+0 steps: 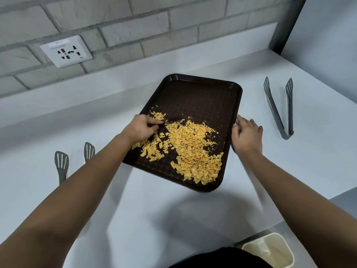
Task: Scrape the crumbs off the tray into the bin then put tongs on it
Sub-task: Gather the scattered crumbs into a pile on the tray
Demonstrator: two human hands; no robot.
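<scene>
A dark brown tray point(202, 97) lies on the white counter, its near half covered with yellow crumbs point(191, 147). My left hand point(141, 128) is over the tray's left side, closed around a dark scraper point(173, 120) whose blade rests among the crumbs. My right hand point(247, 132) lies flat against the tray's right rim with its fingers spread and the thumb at the edge. Grey tongs point(280, 107) lie on the counter to the right of the tray, apart from both hands. A cream bin point(270, 250) stands below the counter's front edge at lower right.
A second pair of grey tongs point(61, 165) lies at the left, partly hidden by my left forearm. A wall socket point(65, 51) sits in the brick wall behind. The counter ends at a dark post point(286, 26) at the far right.
</scene>
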